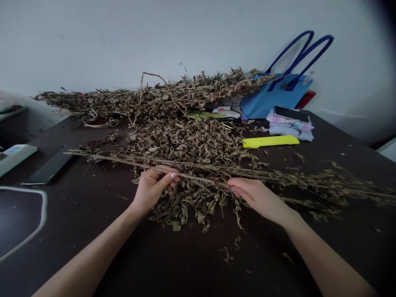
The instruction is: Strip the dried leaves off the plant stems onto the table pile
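My left hand [156, 183] is closed in a pinch around a long, dried plant stem [198, 178] at the front of the table. Further right along the same stem, my right hand [250, 194] has its thumb and fingers pressed together on it. Other dry stalks [297, 178] lie just behind, their leafy ends reaching to the right edge. Beneath and behind my hands spreads a loose heap of brown, crumpled dried leaves [192, 142]. The right fingertips are partly hidden among stem and leaves.
A large bundle of dried plants [154, 97] lies along the wall, beside a blue bag [262, 99]. A yellow-sheathed object [270, 141], a phone [291, 114] on folded cloth, and gold-handled scissors [228, 125] are at right. A power strip [18, 156] and dark flat device [51, 167] lie left.
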`<state>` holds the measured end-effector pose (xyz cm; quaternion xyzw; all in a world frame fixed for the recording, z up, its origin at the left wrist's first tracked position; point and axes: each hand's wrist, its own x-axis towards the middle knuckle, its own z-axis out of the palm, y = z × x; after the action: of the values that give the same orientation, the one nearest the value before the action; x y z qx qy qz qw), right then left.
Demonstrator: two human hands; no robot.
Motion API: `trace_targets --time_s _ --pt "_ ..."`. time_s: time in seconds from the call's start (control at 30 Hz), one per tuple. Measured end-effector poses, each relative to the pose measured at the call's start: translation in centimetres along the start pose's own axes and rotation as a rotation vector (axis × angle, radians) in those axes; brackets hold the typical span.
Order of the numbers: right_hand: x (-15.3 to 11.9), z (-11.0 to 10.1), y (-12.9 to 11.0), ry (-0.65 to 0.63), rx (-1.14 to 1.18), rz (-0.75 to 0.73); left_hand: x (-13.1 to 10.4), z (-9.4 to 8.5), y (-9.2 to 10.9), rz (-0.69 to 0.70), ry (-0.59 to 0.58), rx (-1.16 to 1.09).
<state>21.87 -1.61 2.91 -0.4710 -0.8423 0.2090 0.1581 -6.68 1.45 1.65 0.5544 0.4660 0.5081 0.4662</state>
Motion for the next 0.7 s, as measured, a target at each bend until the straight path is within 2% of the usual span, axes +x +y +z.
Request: trace_targets --time_s 0.2,0.37,0.5,0.7 --pt "0.0 -0.2 -0.3 -0.023 -0.052 0.031 0.3 0.1 -0.8 -0.043 -0.005 -0.073" --pt "-0.2 -0.2 -0.2 -0.04 -0.073 0.024 0.4 0.0 -1.1 -0.031 -0.003 -0.033" --pt "-0.2 0.0 0.1 -0.027 -0.078 0.02 0.1 0.2 -0.7 -0.052 -0.017 -0.084" --pt "-0.2 0.1 -0.4 0.0 -0.065 -0.017 -0.5 1.0 0.4 -0.168 0.006 -0.29"
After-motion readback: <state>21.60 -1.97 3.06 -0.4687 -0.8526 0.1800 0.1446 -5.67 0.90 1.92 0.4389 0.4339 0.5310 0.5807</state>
